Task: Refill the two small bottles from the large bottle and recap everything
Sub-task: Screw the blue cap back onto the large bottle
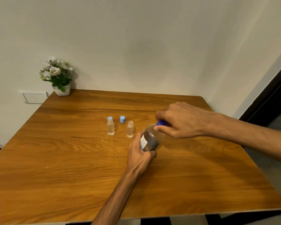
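My left hand [140,151] grips the body of the large clear bottle [152,138], which is tilted with its neck up and to the right. My right hand [180,120] pinches its dark blue cap [161,123] at the neck. Two small clear bottles stand uncapped on the wooden table [71,159]: the left one [110,127] and the right one [130,129]. One light blue cap [110,118] lies just behind the left small bottle. A second light blue cap [122,119] stands between the two bottles, a little farther back.
A white pot of artificial flowers [58,77] stands at the table's far left corner against the wall. A wall socket plate [33,96] is beside it. The table's right edge borders a dark doorway [272,101].
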`<state>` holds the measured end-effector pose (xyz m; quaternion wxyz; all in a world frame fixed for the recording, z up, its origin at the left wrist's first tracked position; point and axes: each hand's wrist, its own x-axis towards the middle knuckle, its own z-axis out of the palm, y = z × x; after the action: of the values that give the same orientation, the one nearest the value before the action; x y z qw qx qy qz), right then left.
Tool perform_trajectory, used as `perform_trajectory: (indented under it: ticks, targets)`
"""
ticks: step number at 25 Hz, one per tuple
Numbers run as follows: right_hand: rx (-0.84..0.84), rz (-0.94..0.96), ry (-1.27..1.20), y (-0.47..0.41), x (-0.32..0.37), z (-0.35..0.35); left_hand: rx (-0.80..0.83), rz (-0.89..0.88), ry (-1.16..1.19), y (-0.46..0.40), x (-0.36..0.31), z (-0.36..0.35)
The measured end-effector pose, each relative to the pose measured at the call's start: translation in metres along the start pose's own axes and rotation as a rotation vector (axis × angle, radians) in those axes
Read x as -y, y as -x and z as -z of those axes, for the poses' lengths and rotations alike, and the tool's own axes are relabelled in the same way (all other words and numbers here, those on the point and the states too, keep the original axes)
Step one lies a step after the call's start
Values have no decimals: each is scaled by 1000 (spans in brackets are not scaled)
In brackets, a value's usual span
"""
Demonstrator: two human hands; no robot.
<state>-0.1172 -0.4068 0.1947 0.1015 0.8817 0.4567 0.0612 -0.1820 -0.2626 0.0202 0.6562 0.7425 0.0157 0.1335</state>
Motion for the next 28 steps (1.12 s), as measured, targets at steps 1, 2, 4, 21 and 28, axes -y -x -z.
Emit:
perform_trajectory:
  ticks: [1, 2, 4, 21, 28]
  targets:
    - [-1, -13, 11, 0, 2, -1, 6, -9, -5, 0, 0, 0]
    - [-2, -44, 11, -1, 2, -2, 14, -14, -6, 0, 1, -1]
    - [16, -85, -8, -2, 5, -3, 10, 1, 5, -1, 2, -2]
    - [57, -39, -20, -1, 4, 3, -5, 44, 0, -3, 5, -1]
    - [69, -68, -134, 0, -4, 10, -1, 54, -18, -1, 2, 0]
